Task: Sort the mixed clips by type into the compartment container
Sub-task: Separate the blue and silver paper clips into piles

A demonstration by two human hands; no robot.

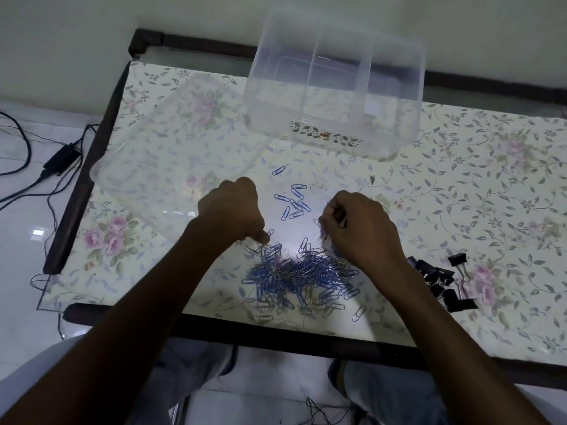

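A big heap of blue and silver paper clips (299, 276) lies near the table's front edge. A smaller group of blue paper clips (293, 202) lies just beyond it. My left hand (233, 210) hovers over the heap's left rim, fingers curled down and pinching at clips there. My right hand (359, 225) is curled round a bunch of paper clips above the heap's right side. Black binder clips (441, 280) lie in a pile at the right. The clear compartment container (334, 84) stands at the back, its compartments showing nothing inside.
A clear plastic lid (171, 148) lies flat at the left of the floral table (475, 185). A lone silver clip (359, 312) lies near the front edge. Cables and a power adapter (61, 157) lie on the floor at the left. My knees show under the table.
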